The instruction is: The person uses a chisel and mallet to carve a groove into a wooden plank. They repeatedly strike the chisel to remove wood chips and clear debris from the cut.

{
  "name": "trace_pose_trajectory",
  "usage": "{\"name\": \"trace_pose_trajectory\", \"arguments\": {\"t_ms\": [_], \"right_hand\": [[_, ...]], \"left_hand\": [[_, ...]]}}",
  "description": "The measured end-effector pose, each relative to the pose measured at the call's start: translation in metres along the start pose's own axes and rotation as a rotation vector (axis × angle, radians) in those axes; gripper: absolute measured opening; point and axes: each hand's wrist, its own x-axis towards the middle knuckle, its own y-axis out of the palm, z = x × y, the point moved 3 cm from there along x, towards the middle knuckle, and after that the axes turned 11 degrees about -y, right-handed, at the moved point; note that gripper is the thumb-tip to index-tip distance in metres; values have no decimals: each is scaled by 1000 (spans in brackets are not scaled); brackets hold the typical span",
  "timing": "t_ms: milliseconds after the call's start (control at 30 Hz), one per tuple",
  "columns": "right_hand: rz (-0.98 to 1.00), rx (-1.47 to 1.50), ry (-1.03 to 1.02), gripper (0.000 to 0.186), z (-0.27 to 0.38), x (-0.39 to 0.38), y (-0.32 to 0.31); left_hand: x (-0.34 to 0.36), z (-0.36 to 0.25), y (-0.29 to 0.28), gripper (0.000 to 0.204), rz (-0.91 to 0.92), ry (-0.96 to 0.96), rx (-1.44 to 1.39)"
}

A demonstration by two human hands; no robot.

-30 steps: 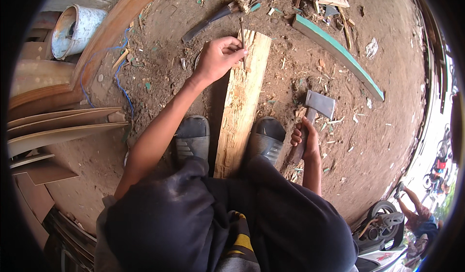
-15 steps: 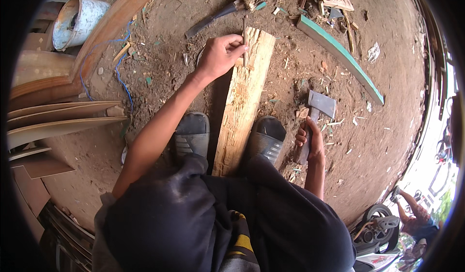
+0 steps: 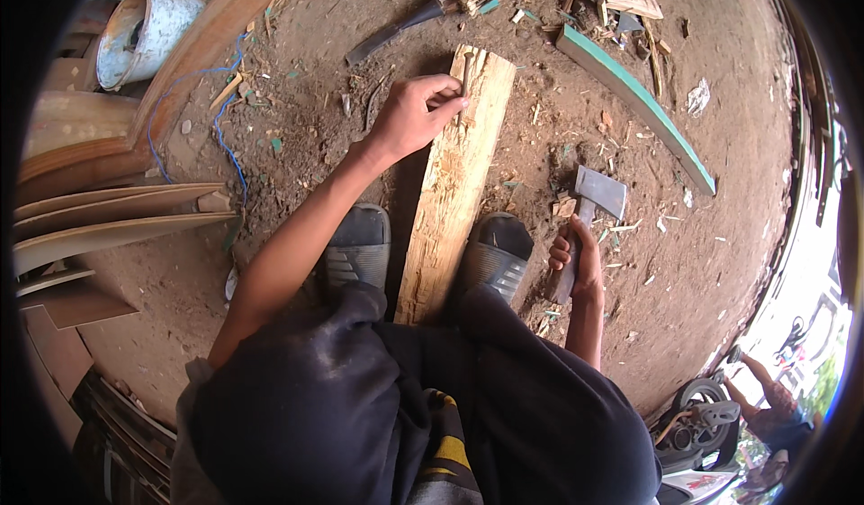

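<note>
A long squared wooden beam [image 3: 450,194] with a rough, chipped face lies between my feet and points away from me. Near its far end, my left hand [image 3: 409,113] pinches a rusty-looking large nail [image 3: 466,75] between thumb and fingers. The nail's head points up, and its lower end meets the wood. Off to the right of the beam, my right hand [image 3: 578,257] is wrapped around the handle of a hatchet [image 3: 601,193]. The hatchet is low over the dirt, with its metal head away from me and its edge turned right. Both sandalled feet flank the beam.
A green-edged curved board [image 3: 639,104] lies at the far right. Beyond the beam is a dark curved strip [image 3: 396,32]. At left stand thin panels [image 3: 117,221], a wooden frame [image 3: 171,100] and a paint-stained bucket [image 3: 148,37]. Another person [image 3: 778,415] is at lower right, near a motorcycle [image 3: 702,424].
My left hand has shifted slightly right and nearer, and the nail leans a little differently against the beam. My right hand and the hatchet have hardly moved.
</note>
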Motion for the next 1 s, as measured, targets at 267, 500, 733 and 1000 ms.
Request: {"name": "trace_pose_trajectory", "arguments": {"t_ms": [267, 500, 733, 1000], "right_hand": [[14, 36, 9, 31, 0, 1, -1], [-119, -385, -75, 19, 38, -19, 34], [101, -795, -449, 30, 106, -61, 150], [373, -1229, -518, 27, 128, -71, 218]], "left_hand": [[2, 6, 7, 12, -6, 54, -45], [-4, -2, 12, 14, -12, 143, 22], [-10, -4, 12, 16, -105, 264, 81], [-11, -4, 13, 16, -145, 309, 98]]}}
